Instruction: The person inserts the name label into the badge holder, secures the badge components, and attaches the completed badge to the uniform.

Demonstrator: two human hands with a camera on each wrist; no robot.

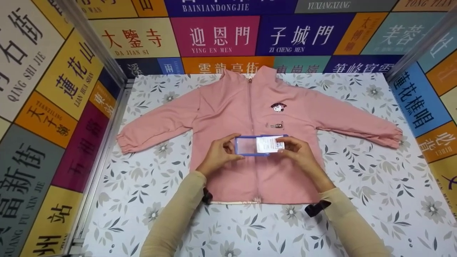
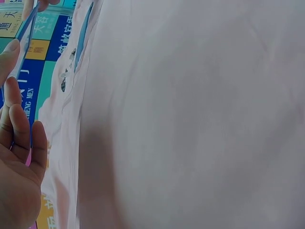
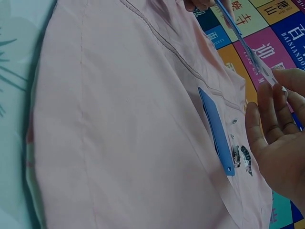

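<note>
A pink zip jacket (image 1: 250,107) lies flat, front up, sleeves spread. Above its middle my left hand (image 1: 232,146) grips the left end of a blue-framed clear badge holder (image 1: 248,145). My right hand (image 1: 285,144) pinches a white printed card (image 1: 269,144) that sits partly inside the holder's right end. A flat blue piece (image 3: 217,131) lies on the jacket under the holder, beside the embroidered logo (image 3: 240,157). In the left wrist view my left hand (image 2: 19,157) shows at the left edge with the holder's blue rim (image 2: 27,26). The right wrist view has my right hand (image 3: 276,138) below the holder's edge (image 3: 238,36).
The jacket rests on a floral-print table (image 1: 357,185). Walls covered with coloured sign panels (image 1: 53,107) enclose it at the left, back and right. A small metal clip (image 1: 276,125) sits on the jacket's chest below the logo (image 1: 278,106).
</note>
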